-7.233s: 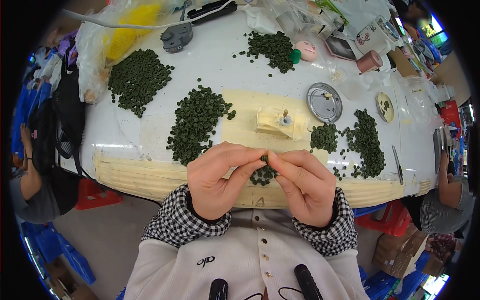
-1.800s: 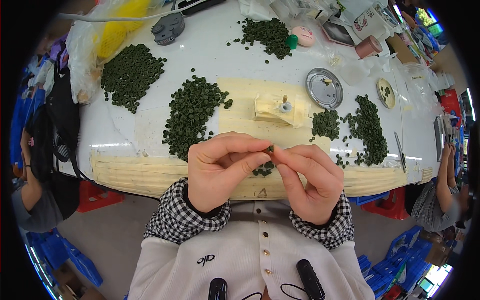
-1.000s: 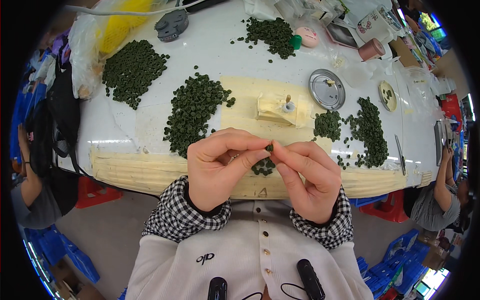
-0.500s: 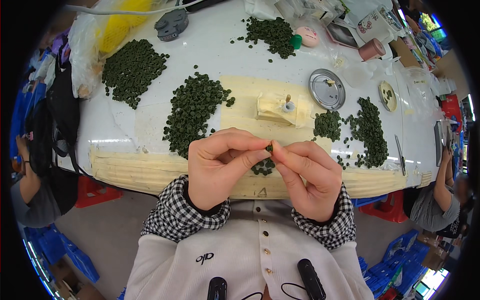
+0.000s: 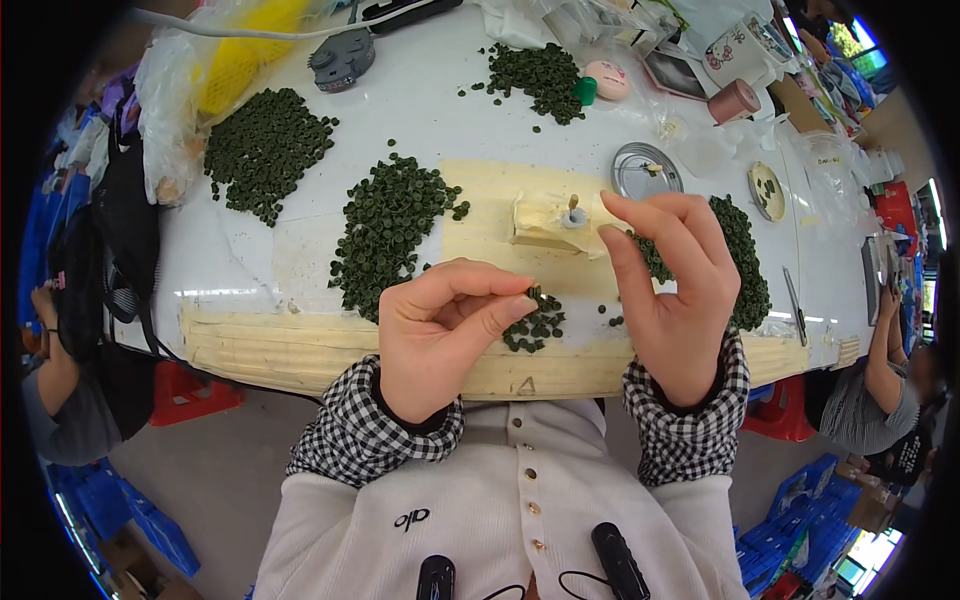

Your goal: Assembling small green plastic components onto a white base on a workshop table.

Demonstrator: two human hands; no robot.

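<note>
My left hand [image 5: 440, 335] is closed in a pinch on a small dark-green round piece [image 5: 536, 293], which shows a yellowish glint at the fingertips. My right hand [image 5: 685, 285] is raised to the right, thumb and forefinger spread, with nothing visible between them. Just beyond its fingertips is a taped block [image 5: 540, 230] with a short brown peg [image 5: 574, 203] in a whitish ring. A little heap of similar green pieces [image 5: 533, 330] lies by my left fingertips, and a larger pile [image 5: 385, 230] is beyond that hand. My right hand partly hides another pile [image 5: 740, 270].
More green piles lie at the far left [image 5: 268, 155] and far middle [image 5: 540, 80]. A round metal dish [image 5: 630, 185], a small cream dish [image 5: 768, 195], a slim knife-like tool [image 5: 795, 305] and a pink spool [image 5: 733, 102] stand to the right. People sit at both sides.
My right hand has let go of the small green piece and moved right and away from me, its fingers opening. My left hand keeps the piece in nearly the same place.
</note>
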